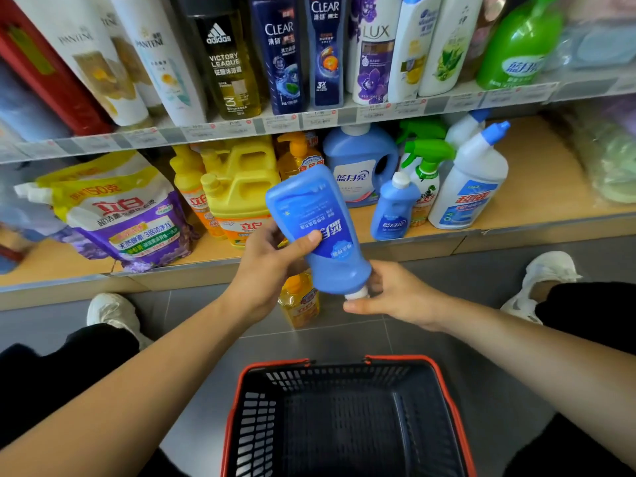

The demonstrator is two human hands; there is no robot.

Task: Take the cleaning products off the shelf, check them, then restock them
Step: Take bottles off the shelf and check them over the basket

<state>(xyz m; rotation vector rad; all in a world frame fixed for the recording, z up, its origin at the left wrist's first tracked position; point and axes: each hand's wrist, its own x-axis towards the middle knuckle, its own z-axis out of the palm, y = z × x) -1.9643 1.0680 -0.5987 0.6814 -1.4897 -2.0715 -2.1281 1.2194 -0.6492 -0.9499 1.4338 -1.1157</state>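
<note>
Shop aisle, grey tiled floor, low wooden shelf crowded with detergents. In front of it, off the shelf and upended in mid-air beyond a red-rimmed basket: blue bottle, label inverted, white cap pointing down. Gripped round the body by the left hand, thumb across the label, fingers wrapped behind; steadied at the neck by the right hand, fingers curled beside the cap. Looks like rigid plastic, smooth and likely slick, probably weighty if full. Best taken round the body or the neck, not by the cap alone. Orange bottle standing on the floor behind.
</note>
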